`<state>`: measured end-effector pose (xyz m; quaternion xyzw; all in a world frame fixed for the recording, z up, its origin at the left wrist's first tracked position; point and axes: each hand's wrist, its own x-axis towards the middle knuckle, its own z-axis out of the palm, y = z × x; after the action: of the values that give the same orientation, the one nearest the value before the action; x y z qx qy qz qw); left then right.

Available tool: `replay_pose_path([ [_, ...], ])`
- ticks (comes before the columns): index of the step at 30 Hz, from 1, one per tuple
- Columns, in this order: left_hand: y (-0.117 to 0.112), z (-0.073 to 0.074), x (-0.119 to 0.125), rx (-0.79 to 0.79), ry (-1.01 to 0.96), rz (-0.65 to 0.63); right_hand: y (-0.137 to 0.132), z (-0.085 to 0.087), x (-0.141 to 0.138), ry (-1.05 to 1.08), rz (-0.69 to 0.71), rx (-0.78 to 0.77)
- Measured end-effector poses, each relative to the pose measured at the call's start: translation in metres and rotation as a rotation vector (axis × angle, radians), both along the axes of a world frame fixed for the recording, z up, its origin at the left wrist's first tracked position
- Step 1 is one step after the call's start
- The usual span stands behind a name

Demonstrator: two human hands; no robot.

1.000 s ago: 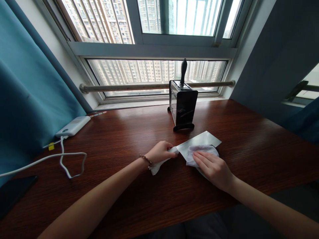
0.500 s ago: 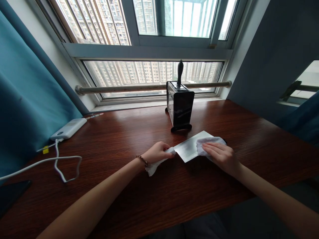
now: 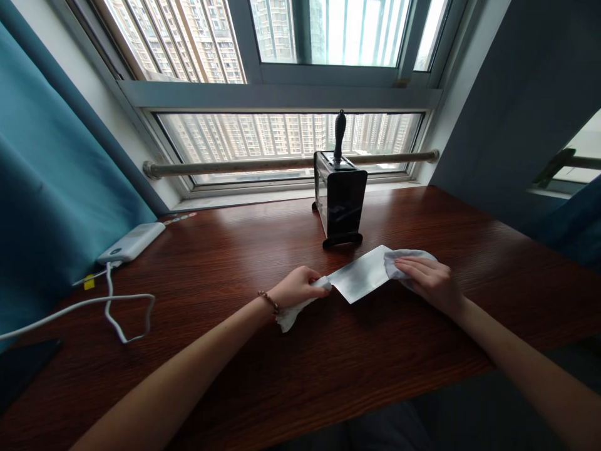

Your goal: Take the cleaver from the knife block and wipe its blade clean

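Observation:
A kitchen knife with a broad, shiny rectangular blade [image 3: 361, 275] is held low over the table, slanting up to the right. My left hand [image 3: 298, 287] is closed around its left end, where white wrapping [image 3: 291, 318] shows between and below the fingers; the grip itself is hidden. My right hand [image 3: 434, 282] presses a folded white cloth [image 3: 399, 257] against the right end of the blade, fingers together over the cloth. The cloth covers that end of the knife.
Behind the blade stands a black knife block [image 3: 346, 200] with clear sides and a black handle [image 3: 340, 134] sticking up. A white power bank [image 3: 134, 241] with a white cable [image 3: 110, 304] lies at left by the blue curtain [image 3: 61, 156]. The window rail [image 3: 235, 168] runs behind the wooden table [image 3: 225, 250].
My right hand and the cloth have slid to the right along the blade, baring more of its surface. My left hand stays at the left end.

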<state>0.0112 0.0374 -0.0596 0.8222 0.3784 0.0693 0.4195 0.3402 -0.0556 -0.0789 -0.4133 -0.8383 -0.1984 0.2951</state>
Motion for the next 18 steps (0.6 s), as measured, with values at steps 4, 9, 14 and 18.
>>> replay_pose_path([
  [4,0.000,0.000,0.000,0.001,-0.002,-0.002,0.002,-0.001,0.006,0.008,-0.022,-0.003],
  [9,0.000,0.000,0.000,-0.001,-0.004,0.003,0.002,-0.005,0.017,0.025,-0.069,-0.012],
  [14,0.000,-0.001,-0.001,0.001,-0.014,0.001,0.000,-0.011,0.031,0.182,-0.225,-0.010],
  [18,0.000,-0.001,-0.001,-0.007,-0.021,0.000,0.006,-0.019,0.044,0.756,-0.505,-0.115],
])
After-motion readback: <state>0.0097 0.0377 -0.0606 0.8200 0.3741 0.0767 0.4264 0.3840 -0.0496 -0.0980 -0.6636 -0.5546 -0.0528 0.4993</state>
